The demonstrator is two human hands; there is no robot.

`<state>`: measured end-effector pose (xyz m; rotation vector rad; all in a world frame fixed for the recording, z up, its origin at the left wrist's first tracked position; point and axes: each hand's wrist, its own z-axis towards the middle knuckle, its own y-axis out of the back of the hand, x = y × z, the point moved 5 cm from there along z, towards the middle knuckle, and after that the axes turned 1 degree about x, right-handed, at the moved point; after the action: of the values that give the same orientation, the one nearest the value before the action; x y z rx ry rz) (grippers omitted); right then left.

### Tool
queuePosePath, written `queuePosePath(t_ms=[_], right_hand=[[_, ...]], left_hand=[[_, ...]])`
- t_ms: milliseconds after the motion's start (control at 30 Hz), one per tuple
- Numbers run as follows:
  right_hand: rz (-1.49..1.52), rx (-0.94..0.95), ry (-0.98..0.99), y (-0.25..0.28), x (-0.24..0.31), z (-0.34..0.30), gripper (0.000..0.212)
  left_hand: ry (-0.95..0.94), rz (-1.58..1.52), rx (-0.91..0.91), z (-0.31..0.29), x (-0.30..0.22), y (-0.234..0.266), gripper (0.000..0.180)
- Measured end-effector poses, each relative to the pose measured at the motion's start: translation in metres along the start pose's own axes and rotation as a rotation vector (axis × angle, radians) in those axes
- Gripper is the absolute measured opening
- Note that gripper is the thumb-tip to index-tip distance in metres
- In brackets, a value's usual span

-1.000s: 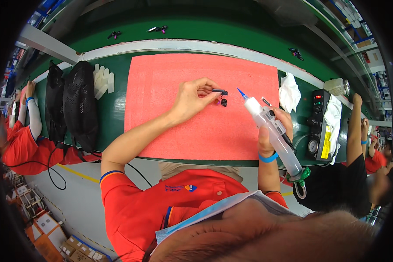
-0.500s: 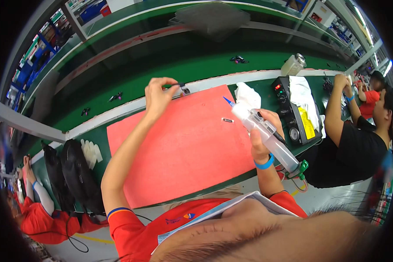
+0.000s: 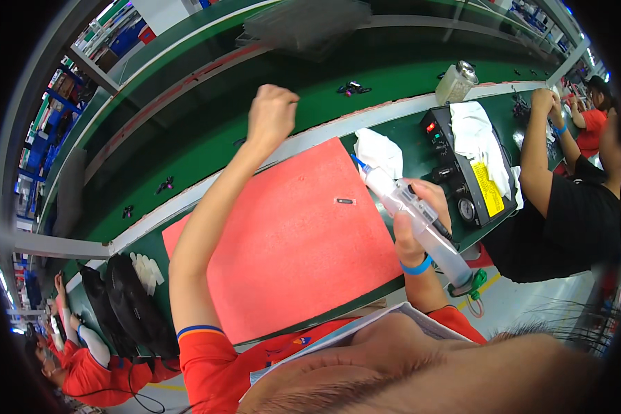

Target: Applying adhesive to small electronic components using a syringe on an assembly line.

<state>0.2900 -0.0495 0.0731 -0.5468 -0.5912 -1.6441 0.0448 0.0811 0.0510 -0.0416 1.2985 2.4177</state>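
Note:
My left hand [image 3: 272, 119] is raised over the green belt beyond the mat, fingers curled in. Whatever they may hold is hidden. In my right hand [image 3: 421, 219] is a translucent dispensing syringe [image 3: 443, 252] with a blue tip, slanting up to the left over the right side of the red mat [image 3: 283, 255]. A green fitting [image 3: 470, 281] caps its lower end. On the mat, left of the syringe, lies a small dark piece [image 3: 344, 201] with a pale surround.
A white cloth [image 3: 379, 153] lies behind the syringe tip. To its right are a black control box [image 3: 455, 169] and a clear jar [image 3: 455, 84]. Small dark parts [image 3: 352, 88] rest on the belt. Black bags [image 3: 134, 303] and white gloves [image 3: 146, 271] lie left. Co-workers sit at both sides.
My left hand has moved from the mat's far edge out over the belt; the small dark part pinched there no longer shows. My right hand still holds the syringe. The view has shifted slightly.

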Motion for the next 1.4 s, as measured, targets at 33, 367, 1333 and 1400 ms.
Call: queuePosePath(t_ms=[33,367,1333,1400], right_hand=[[0.0,-0.001,0.007,0.001,0.0,0.001,0.04],[0.002,0.085,-0.015,-0.001,0.003,0.006,0.034],[0.351,0.054,-0.449,-0.042,-0.005,-0.017,0.038],[0.307,0.15,-0.416,-0.049,-0.001,-0.026,0.037]], left_hand=[[-0.044,-0.012,0.007,0.013,-0.009,-0.017,0.014],[-0.041,0.097,0.214,0.079,-0.038,-0.112,0.019],[0.745,-1.087,0.238,-0.162,-0.034,0.053,0.009],[0.799,-1.169,0.252,-0.176,-0.038,0.056,0.009]])
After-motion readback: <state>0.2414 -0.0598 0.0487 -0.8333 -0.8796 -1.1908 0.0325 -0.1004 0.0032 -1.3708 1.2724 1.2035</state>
